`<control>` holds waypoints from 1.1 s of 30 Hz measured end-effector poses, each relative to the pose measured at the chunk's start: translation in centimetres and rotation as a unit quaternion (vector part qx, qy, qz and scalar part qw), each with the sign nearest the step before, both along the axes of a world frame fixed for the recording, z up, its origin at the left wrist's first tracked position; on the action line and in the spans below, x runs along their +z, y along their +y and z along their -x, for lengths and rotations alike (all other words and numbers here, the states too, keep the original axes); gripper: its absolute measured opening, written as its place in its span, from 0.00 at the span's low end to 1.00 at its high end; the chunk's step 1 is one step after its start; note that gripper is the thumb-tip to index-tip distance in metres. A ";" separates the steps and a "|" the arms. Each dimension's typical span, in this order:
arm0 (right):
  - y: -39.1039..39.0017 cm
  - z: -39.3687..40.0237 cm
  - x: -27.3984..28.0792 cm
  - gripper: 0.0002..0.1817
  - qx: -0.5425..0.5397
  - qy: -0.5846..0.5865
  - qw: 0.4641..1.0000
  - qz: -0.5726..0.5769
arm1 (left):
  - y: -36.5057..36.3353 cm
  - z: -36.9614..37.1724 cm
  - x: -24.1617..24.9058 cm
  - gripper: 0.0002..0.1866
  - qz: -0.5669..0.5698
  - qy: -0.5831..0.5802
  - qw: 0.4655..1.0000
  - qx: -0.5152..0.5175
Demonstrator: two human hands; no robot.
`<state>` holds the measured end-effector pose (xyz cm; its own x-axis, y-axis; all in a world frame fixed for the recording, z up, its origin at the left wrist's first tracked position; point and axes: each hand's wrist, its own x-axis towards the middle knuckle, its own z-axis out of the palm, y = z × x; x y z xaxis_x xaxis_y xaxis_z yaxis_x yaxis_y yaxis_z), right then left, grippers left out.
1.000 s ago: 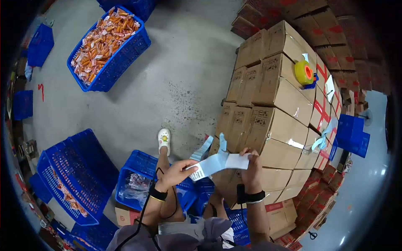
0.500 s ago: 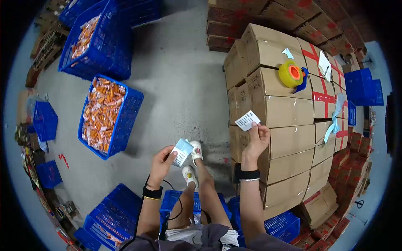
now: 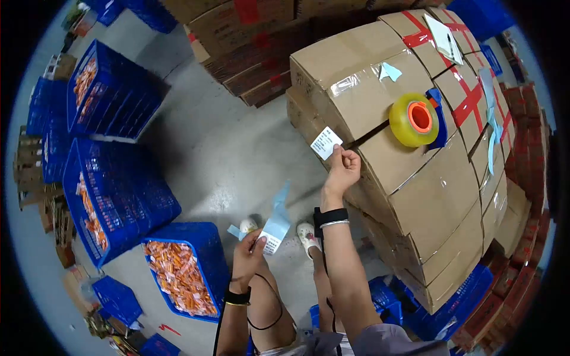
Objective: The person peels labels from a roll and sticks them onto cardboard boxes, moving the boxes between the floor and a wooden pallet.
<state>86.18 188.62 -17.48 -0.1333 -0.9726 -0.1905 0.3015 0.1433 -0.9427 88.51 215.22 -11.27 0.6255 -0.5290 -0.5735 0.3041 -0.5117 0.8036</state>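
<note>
My right hand [image 3: 344,169] pinches the lower corner of a white printed label [image 3: 326,143], held beside the near left edge of the stacked cardboard boxes [image 3: 440,193]. Lower and to the left, my left hand [image 3: 248,252] grips a light blue backing strip [image 3: 276,224] with a printed white label on it. One end of the strip rises above the hand and a short end sticks out to the left. On the boxes rests a yellow tape roll [image 3: 405,120] in a blue dispenser with an orange core.
Blue crates [image 3: 221,267] of orange wrapped items stand on the floor [image 3: 208,151] at left. A notepad with a pen [image 3: 442,38], a blue scrap [image 3: 390,72] and blue strips [image 3: 492,127] lie on the boxes. More cartons [image 3: 252,41] stand behind.
The view has turned and moved nearer the boxes. My right hand has brought its label beside the box edge. More of the blue strip now shows extended from my left hand.
</note>
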 end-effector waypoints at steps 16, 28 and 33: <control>-3.7 -6.5 -4.6 0.17 -0.269 0.196 0.943 -0.016 | -2.5 -19.9 -9.3 0.15 0.002 0.113 0.968 -0.222; -5.9 -2.7 -2.9 0.22 0.419 0.446 0.790 -0.044 | -13.2 -17.9 -10.3 0.09 0.076 0.132 0.950 -0.272; -0.6 -1.6 -1.3 0.18 0.638 0.236 0.731 -0.047 | -14.1 -16.8 -9.7 0.08 0.090 0.088 0.926 -0.356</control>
